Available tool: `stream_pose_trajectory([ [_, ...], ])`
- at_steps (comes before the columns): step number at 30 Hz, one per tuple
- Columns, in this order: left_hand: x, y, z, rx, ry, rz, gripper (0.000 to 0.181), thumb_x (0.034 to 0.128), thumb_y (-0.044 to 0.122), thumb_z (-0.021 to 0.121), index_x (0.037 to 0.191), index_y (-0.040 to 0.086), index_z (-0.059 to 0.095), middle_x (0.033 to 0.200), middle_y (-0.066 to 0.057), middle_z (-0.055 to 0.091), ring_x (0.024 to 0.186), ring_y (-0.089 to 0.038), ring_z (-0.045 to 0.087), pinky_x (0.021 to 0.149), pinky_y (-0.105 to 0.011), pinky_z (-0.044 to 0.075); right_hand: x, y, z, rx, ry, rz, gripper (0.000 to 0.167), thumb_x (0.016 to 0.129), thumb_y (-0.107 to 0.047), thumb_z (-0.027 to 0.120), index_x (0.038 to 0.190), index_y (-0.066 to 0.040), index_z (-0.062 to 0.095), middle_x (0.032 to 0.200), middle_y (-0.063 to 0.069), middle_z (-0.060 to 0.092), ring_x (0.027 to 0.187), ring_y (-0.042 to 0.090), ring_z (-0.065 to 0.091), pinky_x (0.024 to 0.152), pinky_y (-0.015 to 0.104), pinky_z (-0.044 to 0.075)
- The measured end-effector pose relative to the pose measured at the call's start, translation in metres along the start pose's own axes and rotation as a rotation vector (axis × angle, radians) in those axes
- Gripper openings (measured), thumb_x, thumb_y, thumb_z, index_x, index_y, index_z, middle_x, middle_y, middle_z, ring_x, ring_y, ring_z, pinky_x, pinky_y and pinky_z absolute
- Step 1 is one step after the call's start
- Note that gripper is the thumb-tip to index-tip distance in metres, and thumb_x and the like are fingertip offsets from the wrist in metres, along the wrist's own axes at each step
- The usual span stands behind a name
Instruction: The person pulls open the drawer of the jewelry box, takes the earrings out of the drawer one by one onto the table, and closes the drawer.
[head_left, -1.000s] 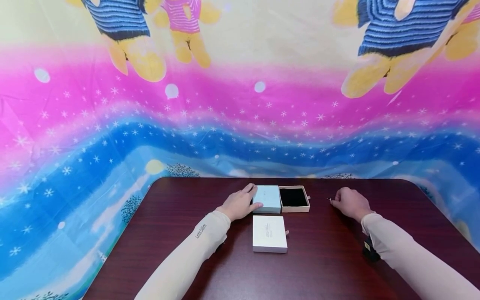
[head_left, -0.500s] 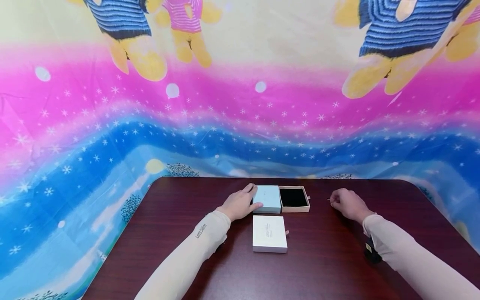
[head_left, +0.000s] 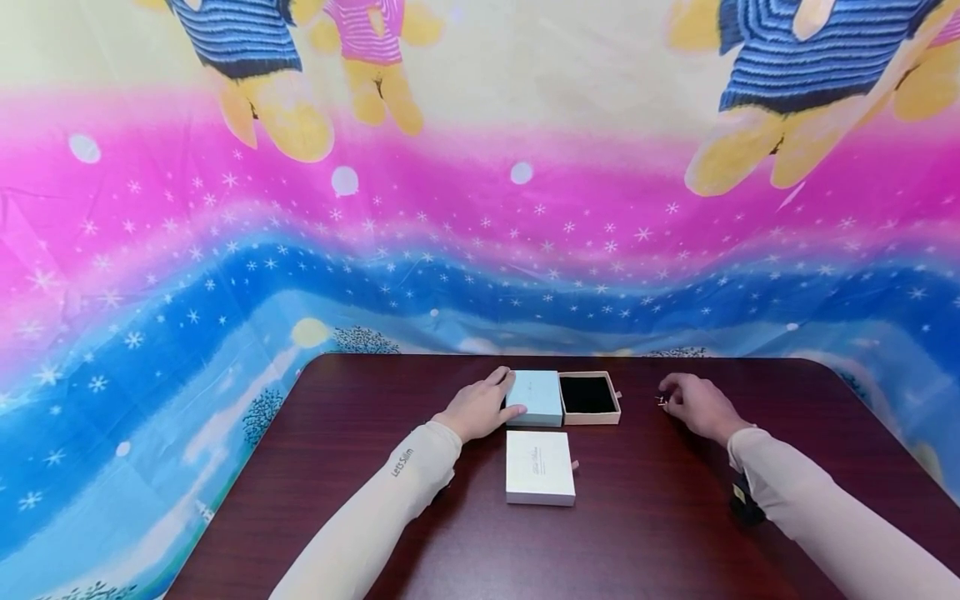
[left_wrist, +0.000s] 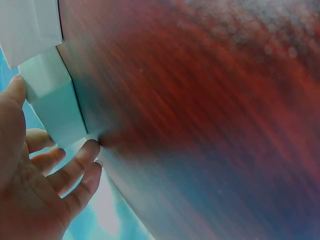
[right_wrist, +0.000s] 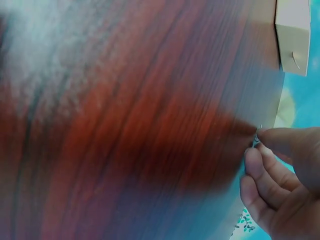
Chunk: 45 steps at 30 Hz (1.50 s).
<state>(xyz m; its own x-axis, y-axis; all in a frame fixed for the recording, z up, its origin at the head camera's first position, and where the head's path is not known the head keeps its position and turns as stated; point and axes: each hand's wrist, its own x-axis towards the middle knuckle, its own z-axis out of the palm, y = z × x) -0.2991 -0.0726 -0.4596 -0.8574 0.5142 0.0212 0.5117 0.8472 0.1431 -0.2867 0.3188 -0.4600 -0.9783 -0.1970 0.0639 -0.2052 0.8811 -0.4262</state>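
Observation:
In the head view my left hand (head_left: 475, 410) holds a light blue box (head_left: 534, 398) at its left side. The thumb lies along its near edge; the left wrist view shows the fingers against the same box (left_wrist: 57, 107). Touching the box's right side is a pale open drawer (head_left: 590, 397) with a black lining. To the right, my right hand (head_left: 703, 408) is low at the tabletop, with a small shiny metal piece (head_left: 662, 402) at its fingertips. In the right wrist view thumb and fingertips pinch that piece (right_wrist: 256, 136); its exact kind is too small to tell.
A white box (head_left: 538, 468) with a small side tab lies in front of the light blue one. Everything rests on a dark reddish wooden table (head_left: 637, 533). A printed cloth (head_left: 480, 217) hangs directly behind the table's far edge.
The right fingers have shifted slightly and spread a little, and more of the small metal piece shows at their tips. The left hand and the boxes stay where they were.

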Motion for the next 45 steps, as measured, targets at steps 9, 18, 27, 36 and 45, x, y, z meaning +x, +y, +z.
stream_pose_trajectory([
  [9,0.000,0.000,-0.001,0.003,-0.001,0.001,0.075,0.1033,0.058,0.044,0.160,0.010,0.031,0.165,-0.014,0.032,0.134,-0.027,0.058,0.105,-0.042,0.051,0.001,0.003,0.000,-0.019,-0.029,-0.043,0.020,0.090,-0.006,0.068,0.108,0.002,0.072,0.081,0.003,0.070,0.070,0.014,0.056,0.065,0.031,0.045],
  [18,0.001,0.000,0.000,0.006,-0.015,-0.004,0.076,0.1031,0.058,0.044,0.160,0.010,0.029,0.166,-0.013,0.031,0.133,-0.027,0.058,0.107,-0.040,0.050,-0.003,0.004,-0.010,0.033,-0.008,-0.001,0.032,0.095,-0.009,0.064,0.121,0.009,0.064,0.088,0.013,0.071,0.070,0.018,0.060,0.062,0.034,0.048],
  [27,0.001,0.000,0.000,0.003,-0.017,-0.009,0.076,0.1031,0.058,0.044,0.160,0.010,0.030,0.166,-0.013,0.031,0.134,-0.028,0.058,0.107,-0.041,0.050,-0.003,-0.001,-0.021,0.032,0.039,0.011,0.029,0.102,-0.020,0.058,0.116,0.003,0.068,0.103,0.020,0.073,0.087,0.028,0.069,0.075,0.048,0.055],
  [36,0.001,0.000,-0.001,0.004,-0.018,-0.012,0.076,0.1031,0.058,0.044,0.160,0.010,0.030,0.166,-0.013,0.031,0.137,-0.028,0.055,0.109,-0.040,0.049,0.000,-0.010,-0.021,0.014,0.090,-0.017,0.026,0.101,-0.022,0.059,0.110,0.000,0.072,0.099,0.016,0.075,0.089,0.031,0.070,0.079,0.052,0.055],
  [45,0.001,0.001,-0.002,0.003,-0.021,-0.007,0.076,0.1035,0.057,0.044,0.160,0.009,0.030,0.166,-0.014,0.031,0.135,-0.028,0.057,0.108,-0.040,0.049,0.001,-0.025,-0.023,-0.001,0.079,-0.014,0.027,0.101,-0.024,0.060,0.110,-0.002,0.072,0.099,0.015,0.075,0.089,0.030,0.071,0.077,0.050,0.055],
])
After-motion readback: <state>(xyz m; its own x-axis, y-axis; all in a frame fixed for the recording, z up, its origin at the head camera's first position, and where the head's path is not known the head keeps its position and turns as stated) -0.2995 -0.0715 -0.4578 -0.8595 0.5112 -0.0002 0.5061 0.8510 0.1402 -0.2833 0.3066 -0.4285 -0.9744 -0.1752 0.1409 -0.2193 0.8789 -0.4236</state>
